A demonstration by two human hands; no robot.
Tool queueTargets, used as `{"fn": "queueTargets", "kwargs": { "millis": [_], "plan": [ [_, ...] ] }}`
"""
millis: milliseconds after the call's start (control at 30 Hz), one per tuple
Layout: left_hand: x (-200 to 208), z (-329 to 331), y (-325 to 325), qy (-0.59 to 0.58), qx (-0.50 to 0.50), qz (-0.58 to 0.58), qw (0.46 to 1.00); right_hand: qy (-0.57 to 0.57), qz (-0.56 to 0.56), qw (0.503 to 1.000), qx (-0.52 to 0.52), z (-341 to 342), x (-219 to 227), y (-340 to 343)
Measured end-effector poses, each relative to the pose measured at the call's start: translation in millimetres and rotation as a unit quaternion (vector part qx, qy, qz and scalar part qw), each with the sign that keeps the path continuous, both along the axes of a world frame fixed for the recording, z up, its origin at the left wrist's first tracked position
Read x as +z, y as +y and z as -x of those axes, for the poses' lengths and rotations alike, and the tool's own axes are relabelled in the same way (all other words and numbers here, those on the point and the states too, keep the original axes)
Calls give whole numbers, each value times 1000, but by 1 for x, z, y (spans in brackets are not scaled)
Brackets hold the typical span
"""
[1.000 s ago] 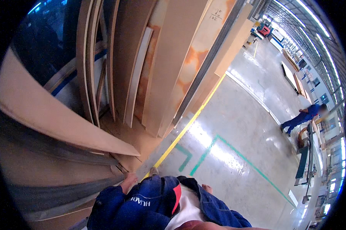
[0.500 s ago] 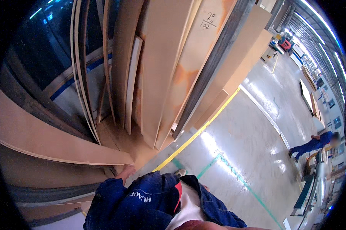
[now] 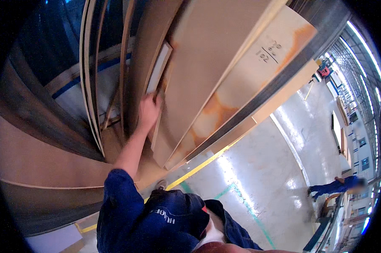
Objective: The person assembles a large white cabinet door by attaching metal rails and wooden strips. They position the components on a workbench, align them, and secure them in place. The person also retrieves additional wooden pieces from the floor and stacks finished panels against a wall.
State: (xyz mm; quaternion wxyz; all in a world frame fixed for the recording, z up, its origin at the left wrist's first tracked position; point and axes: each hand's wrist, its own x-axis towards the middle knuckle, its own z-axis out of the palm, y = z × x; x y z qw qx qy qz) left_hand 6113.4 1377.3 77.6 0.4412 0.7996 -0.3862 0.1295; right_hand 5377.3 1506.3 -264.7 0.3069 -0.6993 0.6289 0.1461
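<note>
My left hand reaches up into a row of upright wooden boards, its fingers curled at the left edge of a wide brown board. The fingertips are partly in shadow and blurred, so how far they wrap round the edge is hard to see. Just above the hand stands a narrow board with a pale face. To the right leans a stained board with handwritten marks. My right hand is out of sight; only dark blue jacket shows on that side.
More boards lean on the left, and a low curved-looking brown panel lies nearer. A yellow floor line runs along the stack. Far right, a person in blue stands by a machine; a red vehicle is farther off.
My left hand has left the end of the low panel at left and moved up to the upright boards. The view has shifted, and the upright boards appear larger.
</note>
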Motion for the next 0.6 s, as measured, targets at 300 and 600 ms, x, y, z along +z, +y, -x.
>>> {"fn": "queueTargets", "kwargs": {
  "millis": [300,600],
  "plan": [
    [61,-69,-111,-237,131,30,962,-165,-68,938,-298,-38,48,13],
    [66,-60,-101,-129,67,-3,989,-216,-70,907,-354,-59,51,23]
  ]
}}
